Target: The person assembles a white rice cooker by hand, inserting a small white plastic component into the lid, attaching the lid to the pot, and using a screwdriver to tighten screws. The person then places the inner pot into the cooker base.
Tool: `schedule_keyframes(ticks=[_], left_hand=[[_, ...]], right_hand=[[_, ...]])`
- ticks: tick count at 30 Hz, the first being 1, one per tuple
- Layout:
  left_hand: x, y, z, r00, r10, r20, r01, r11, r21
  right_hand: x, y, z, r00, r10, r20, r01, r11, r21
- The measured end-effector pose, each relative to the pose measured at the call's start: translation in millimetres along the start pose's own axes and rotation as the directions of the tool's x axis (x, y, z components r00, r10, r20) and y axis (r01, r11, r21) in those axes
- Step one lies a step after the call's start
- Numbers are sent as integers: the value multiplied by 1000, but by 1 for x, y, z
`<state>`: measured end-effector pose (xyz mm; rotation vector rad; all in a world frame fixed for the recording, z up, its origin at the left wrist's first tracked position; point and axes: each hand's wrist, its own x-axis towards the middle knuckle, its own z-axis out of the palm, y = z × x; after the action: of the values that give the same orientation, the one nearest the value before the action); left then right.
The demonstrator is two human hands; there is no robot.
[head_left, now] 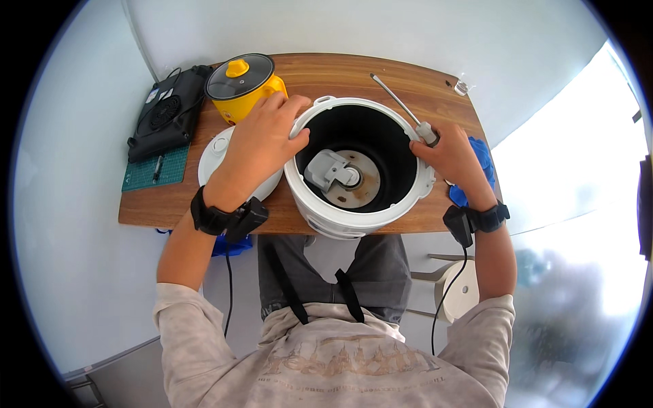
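Note:
A white rice cooker body [325, 216] with a dark inner wall stands at the table's front edge, its top uncovered. Down inside lie a pale stained disc [368, 183] and a light-grey plastic piece [325, 170]. My left hand [264, 139] grips the cooker's left rim, thumb over the edge. In my right hand [452, 158], beside the right rim, is a screwdriver [401, 103]; its grey handle sits in my fingers and its metal shaft points up and away to the left. A white round lid [212, 158] lies partly hidden under my left forearm.
A yellow pot [235, 107] with a glass lid stands at the back left. Left of it a black appliance [170, 109] rests partly on a green cutting mat [173, 170], near a black pen [158, 167]. Blue cloth [481, 155] lies at the right edge; a stool [461, 289] is below.

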<state>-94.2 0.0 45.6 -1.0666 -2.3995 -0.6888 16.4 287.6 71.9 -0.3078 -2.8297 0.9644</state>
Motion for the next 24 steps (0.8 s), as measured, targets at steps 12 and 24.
schedule_keyframes(ticks=[12,24], left_hand=[[44,43,-27,307,240,921,-99,970,-220],[64,46,2,110,182,977,-208,966,-156]], right_hand=[[4,17,4,997,-72,41,64,983,170],[6,16,1,992,-78,103,55,977,205]])
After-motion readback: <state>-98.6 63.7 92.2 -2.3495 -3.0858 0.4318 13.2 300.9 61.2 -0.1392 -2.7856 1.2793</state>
